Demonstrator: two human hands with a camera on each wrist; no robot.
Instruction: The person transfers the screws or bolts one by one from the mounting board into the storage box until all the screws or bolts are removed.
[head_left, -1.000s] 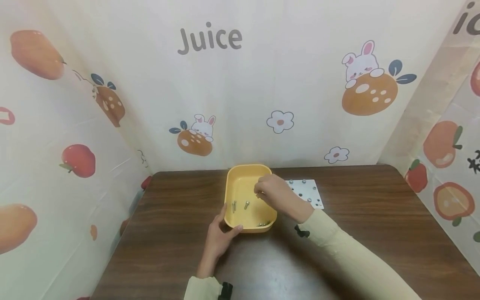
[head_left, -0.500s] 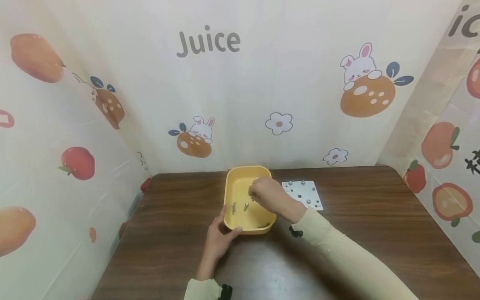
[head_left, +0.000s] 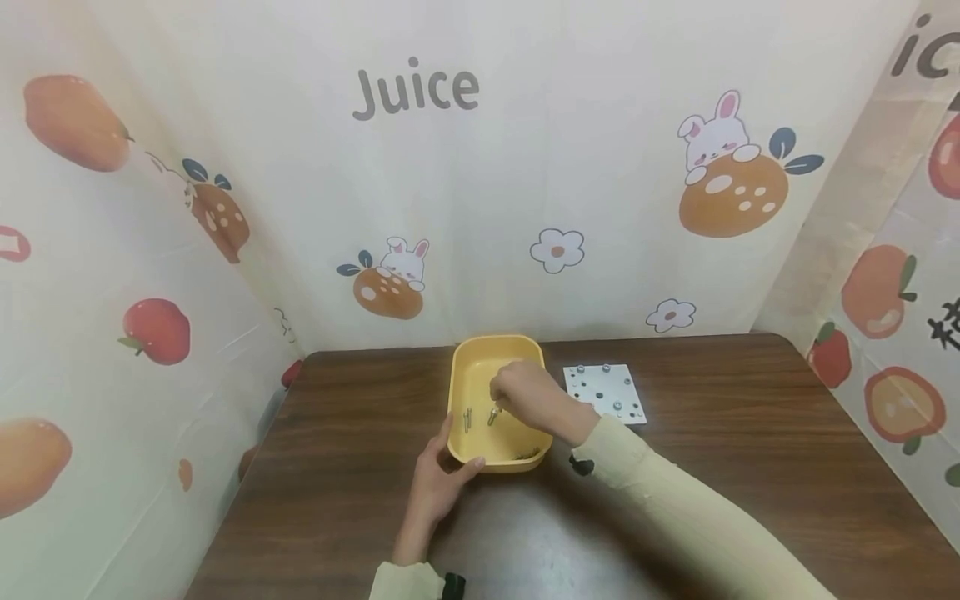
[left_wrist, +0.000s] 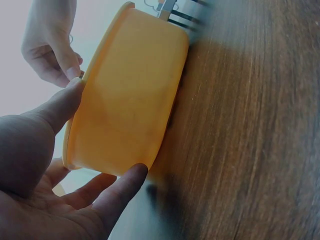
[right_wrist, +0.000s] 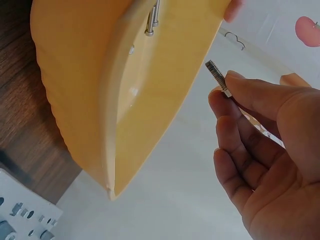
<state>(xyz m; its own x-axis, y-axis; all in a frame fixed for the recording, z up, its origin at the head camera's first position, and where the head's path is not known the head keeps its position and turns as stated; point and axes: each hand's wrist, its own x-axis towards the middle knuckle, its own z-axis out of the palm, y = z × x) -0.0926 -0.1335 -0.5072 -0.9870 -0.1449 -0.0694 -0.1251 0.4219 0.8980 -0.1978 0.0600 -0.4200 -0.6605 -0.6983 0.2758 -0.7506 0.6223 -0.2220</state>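
Observation:
My left hand (head_left: 437, 483) grips the near left corner of a yellow plastic tray (head_left: 472, 379), its thumb on the near rim and its fingers along the side. Over the tray, my right hand (head_left: 529, 393) pinches a small metal screw (right_wrist: 218, 76) between thumb and index finger, the threaded end sticking out. Right below those fingertips, in the head view, a screw (head_left: 492, 417) shows against the tray floor. Two thin screws (head_left: 467, 420) lie side by side at the tray's left, and several small pieces of hardware (head_left: 528, 455) gather in its near right corner.
A white plate (head_left: 609, 388) with holes and several fasteners lies on the brown wooden table (head_left: 720, 417), right of the tray. A patterned curtain (head_left: 480, 183) rises behind the table and along both sides.
My right hand has moved left and slightly nearer over the tray, down to the screw there, and more of the white plate shows. The left hand keeps its grip on the tray.

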